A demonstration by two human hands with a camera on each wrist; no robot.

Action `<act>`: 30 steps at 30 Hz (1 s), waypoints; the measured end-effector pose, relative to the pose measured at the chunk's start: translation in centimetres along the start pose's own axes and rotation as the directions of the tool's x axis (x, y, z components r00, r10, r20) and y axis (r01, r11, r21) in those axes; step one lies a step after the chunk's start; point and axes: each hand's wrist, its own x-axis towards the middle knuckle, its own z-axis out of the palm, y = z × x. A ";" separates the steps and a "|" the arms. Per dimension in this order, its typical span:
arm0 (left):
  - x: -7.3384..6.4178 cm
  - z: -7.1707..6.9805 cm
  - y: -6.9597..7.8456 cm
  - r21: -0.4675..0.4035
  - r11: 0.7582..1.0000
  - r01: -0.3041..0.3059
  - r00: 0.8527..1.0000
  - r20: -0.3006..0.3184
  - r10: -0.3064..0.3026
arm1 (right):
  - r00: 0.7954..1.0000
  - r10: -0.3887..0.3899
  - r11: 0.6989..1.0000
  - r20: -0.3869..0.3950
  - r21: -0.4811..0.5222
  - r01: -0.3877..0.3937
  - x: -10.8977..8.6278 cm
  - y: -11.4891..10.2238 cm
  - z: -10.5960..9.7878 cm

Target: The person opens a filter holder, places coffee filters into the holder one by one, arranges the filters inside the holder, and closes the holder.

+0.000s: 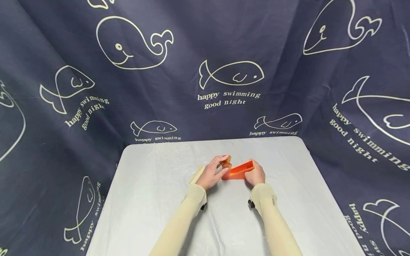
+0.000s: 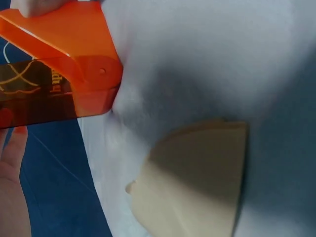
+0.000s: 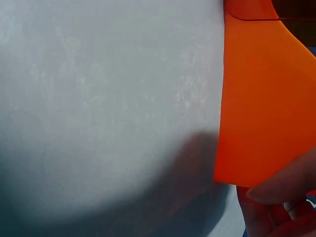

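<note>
An orange box (image 1: 237,175) with an open top stands on the table, its translucent brown lid (image 1: 228,160) swung up on a hinge at the left end. My right hand (image 1: 256,174) grips the box's right end, thumb on the near side. The lid's free end is between the thumb and fingers of my left hand (image 1: 210,174). Beside the left wrist lies a stack of tan paper coffee filters (image 2: 197,173), mostly hidden by that hand in the head view. Seen from the left wrist, the lid (image 2: 34,94) sticks out from the box's pivot.
The table (image 1: 153,199) has a white, slightly wrinkled cover and rounded far corners. Dark blue curtains (image 1: 179,106) printed with whales and fish hang close behind it and at both sides.
</note>
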 end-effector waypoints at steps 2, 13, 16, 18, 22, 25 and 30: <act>-0.4 -0.1 -0.1 -0.074 0.997 0.029 0.999 -0.016 -0.031 | 1.000 0.003 1.000 -0.002 0.002 -0.003 -0.1 0.2 0.0; -1.1 -0.4 -0.1 -0.105 0.994 0.035 0.986 -0.156 -0.052 | 1.000 0.010 1.000 0.000 0.016 -0.010 -0.1 0.2 -0.2; -1.0 -0.4 0.2 -0.018 1.000 0.022 0.973 -0.230 -0.025 | 1.000 0.011 1.000 -0.001 0.015 -0.011 -0.1 0.2 -0.1; -1.0 -0.5 0.3 0.008 1.000 0.029 0.964 -0.265 -0.026 | 1.000 0.009 1.000 -0.005 0.016 -0.009 -0.1 0.1 0.0; -0.9 -0.8 0.3 0.012 0.998 0.062 0.955 -0.291 -0.056 | 1.000 0.004 1.000 -0.017 0.018 -0.004 0.0 0.1 0.0; -1.1 -1.1 0.2 0.016 0.995 0.098 0.955 -0.284 -0.089 | 1.000 0.005 1.000 -0.010 0.011 -0.004 0.0 0.1 0.0; -1.1 -1.8 0.0 0.068 0.983 0.168 0.957 -0.251 -0.146 | 1.000 0.000 1.000 -0.009 0.012 0.000 -0.1 0.2 -0.1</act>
